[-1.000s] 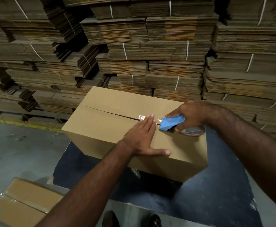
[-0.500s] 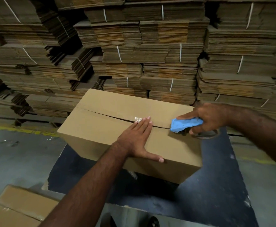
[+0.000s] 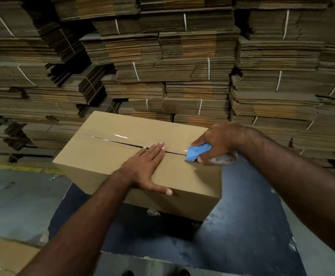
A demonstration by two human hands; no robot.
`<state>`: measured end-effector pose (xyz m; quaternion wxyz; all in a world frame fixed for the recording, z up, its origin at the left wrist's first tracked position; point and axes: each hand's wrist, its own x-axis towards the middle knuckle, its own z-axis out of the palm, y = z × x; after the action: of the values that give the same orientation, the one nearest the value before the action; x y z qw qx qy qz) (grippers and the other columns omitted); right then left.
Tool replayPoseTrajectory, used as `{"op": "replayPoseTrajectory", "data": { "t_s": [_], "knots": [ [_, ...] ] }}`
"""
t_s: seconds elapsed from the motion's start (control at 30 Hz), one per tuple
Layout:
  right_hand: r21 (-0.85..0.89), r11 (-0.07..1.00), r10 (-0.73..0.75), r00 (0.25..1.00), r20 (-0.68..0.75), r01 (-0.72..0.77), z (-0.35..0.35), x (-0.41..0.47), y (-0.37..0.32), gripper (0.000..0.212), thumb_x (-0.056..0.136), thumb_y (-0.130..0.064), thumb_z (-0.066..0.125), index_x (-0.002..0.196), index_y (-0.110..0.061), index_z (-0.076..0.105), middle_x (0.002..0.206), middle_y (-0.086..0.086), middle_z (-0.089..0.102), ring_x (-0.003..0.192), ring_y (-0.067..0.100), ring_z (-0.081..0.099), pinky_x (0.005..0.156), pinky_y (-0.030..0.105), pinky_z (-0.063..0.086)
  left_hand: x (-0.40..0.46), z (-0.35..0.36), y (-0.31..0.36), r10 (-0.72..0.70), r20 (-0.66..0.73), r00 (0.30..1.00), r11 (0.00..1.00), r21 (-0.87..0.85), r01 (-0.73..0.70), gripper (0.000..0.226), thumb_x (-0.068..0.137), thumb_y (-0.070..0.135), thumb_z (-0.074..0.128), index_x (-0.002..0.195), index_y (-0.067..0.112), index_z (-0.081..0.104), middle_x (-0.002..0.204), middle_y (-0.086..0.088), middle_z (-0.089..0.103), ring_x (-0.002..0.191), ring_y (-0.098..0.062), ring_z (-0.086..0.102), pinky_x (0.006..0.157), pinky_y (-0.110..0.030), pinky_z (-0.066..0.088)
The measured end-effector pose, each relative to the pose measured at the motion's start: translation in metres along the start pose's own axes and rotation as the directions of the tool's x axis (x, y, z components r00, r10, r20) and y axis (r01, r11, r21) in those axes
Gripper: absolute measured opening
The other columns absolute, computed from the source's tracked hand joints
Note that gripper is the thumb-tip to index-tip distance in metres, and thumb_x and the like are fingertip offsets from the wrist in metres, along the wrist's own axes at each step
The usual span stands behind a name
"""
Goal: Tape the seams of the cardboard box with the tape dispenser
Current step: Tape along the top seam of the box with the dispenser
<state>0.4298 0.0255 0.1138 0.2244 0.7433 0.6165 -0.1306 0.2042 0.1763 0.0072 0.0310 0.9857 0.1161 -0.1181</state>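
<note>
— Pressing flat on the box point(image 3: 110, 156), is that the left hand point(image 3: 145, 168)?
— Yes, fingers spread open, palm down on the lid, fingertips at the center seam point(image 3: 122, 142), thumb stretched along the near top edge.
— Where does the box sit?
— On a dark blue surface point(image 3: 242, 226), in front of stacked bundles of flat cardboard point(image 3: 172, 56).
— And the right hand point(image 3: 218, 139)?
— Closed around the blue tape dispenser point(image 3: 197, 152), which touches the lid at the right end of the seam.
— Any tape down?
— A shiny clear strip point(image 3: 120, 136) lies along the seam, running from the far left toward the dispenser.
— Anything else?
— Another box point(image 3: 9, 255) sits at the near left corner, on the grey floor point(image 3: 13, 196).
</note>
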Motion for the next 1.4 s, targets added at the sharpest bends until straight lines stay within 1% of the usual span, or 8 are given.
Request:
{"op": "replayPoseTrajectory", "data": {
  "t_s": [0.2,0.4,0.53,0.7,0.97,1.07,1.3,1.4],
  "knots": [
    [0.015,1.000,0.024,0.999,-0.036,-0.023,0.006,-0.003,0.001,0.074,0.077,-0.084,0.044,0.144,-0.053,0.036,0.138,-0.012,0.056,0.118,0.017,0.054,0.091,0.039,0.047,-0.005,0.005,0.022,-0.305,-0.106,0.946,0.943,-0.173,0.285,0.128,0.070,0.098,0.007,0.157,0.004,-0.004,0.163,-0.017,-0.016,0.152,-0.027,-0.013,0.124,-0.043,0.002],
    [0.032,0.999,0.039,0.998,-0.058,-0.038,0.009,-0.008,0.002,0.070,0.079,-0.081,0.048,0.142,-0.054,0.039,0.137,-0.014,0.056,0.118,0.015,0.054,0.091,0.039,0.047,-0.010,0.012,0.044,-0.267,-0.141,0.953,0.962,-0.103,0.255,0.120,0.077,0.093,0.010,0.157,0.004,0.008,0.166,-0.016,-0.001,0.153,-0.031,-0.002,0.124,-0.046,0.011],
    [0.035,0.999,0.037,0.995,-0.089,-0.034,0.012,-0.007,0.004,0.069,0.077,-0.082,0.046,0.140,-0.056,0.040,0.134,-0.014,0.058,0.116,0.015,0.055,0.090,0.043,0.050,-0.012,0.014,0.045,-0.199,-0.360,0.911,0.975,-0.166,0.148,0.101,0.083,0.084,0.029,0.148,0.007,0.038,0.161,-0.012,0.029,0.148,-0.027,0.028,0.120,-0.040,0.026],
    [0.031,0.999,0.044,0.996,-0.082,-0.041,0.011,-0.006,0.004,0.068,0.079,-0.080,0.046,0.142,-0.054,0.039,0.132,-0.012,0.059,0.114,0.015,0.055,0.088,0.041,0.050,0.007,0.005,0.043,-0.150,-0.149,0.977,0.981,-0.144,0.128,0.120,0.075,0.094,0.017,0.158,0.009,0.000,0.166,-0.007,-0.009,0.153,-0.018,-0.007,0.125,-0.039,0.002],
    [0.014,0.999,0.043,0.999,-0.012,-0.043,-0.001,0.008,-0.004,0.070,0.080,-0.078,0.048,0.144,-0.052,0.036,0.142,-0.012,0.052,0.123,0.017,0.051,0.094,0.045,0.048,0.023,-0.001,0.034,-0.104,-0.128,0.986,0.993,-0.075,0.094,0.120,0.077,0.093,0.015,0.158,0.006,0.000,0.166,-0.012,-0.009,0.153,-0.021,-0.006,0.124,-0.040,0.000],
    [-0.006,0.999,0.036,0.999,-0.016,-0.036,-0.001,0.007,-0.003,0.069,0.080,-0.077,0.049,0.144,-0.052,0.036,0.138,-0.012,0.055,0.118,0.017,0.054,0.092,0.043,0.049,0.036,-0.003,0.050,-0.026,-0.143,0.989,0.992,-0.130,0.008,0.121,0.076,0.093,0.021,0.158,0.005,0.001,0.166,-0.013,-0.008,0.153,-0.021,-0.005,0.125,-0.043,0.004],
    [0.045,0.999,0.008,0.998,-0.057,-0.006,0.012,-0.024,0.029,0.069,0.081,-0.072,0.056,0.144,-0.056,0.031,0.111,-0.011,0.060,0.089,0.009,0.049,0.078,0.031,0.048,0.040,0.005,0.052,-0.033,-0.129,0.991,0.997,-0.078,0.023,0.123,0.074,0.095,0.012,0.158,0.005,-0.001,0.166,-0.013,-0.010,0.153,-0.021,-0.007,0.124,-0.042,0.006],
    [0.056,0.998,0.036,0.999,-0.022,-0.035,0.024,-0.039,0.043,0.072,0.079,-0.073,0.058,0.143,-0.059,0.029,0.124,-0.011,0.062,0.097,0.011,0.057,0.078,0.029,0.046,0.039,0.004,0.054,-0.032,-0.110,0.993,0.997,-0.070,0.024,0.123,0.074,0.095,0.012,0.157,0.005,-0.002,0.165,-0.013,-0.012,0.153,-0.021,-0.008,0.125,-0.042,0.005]
  ]
}}
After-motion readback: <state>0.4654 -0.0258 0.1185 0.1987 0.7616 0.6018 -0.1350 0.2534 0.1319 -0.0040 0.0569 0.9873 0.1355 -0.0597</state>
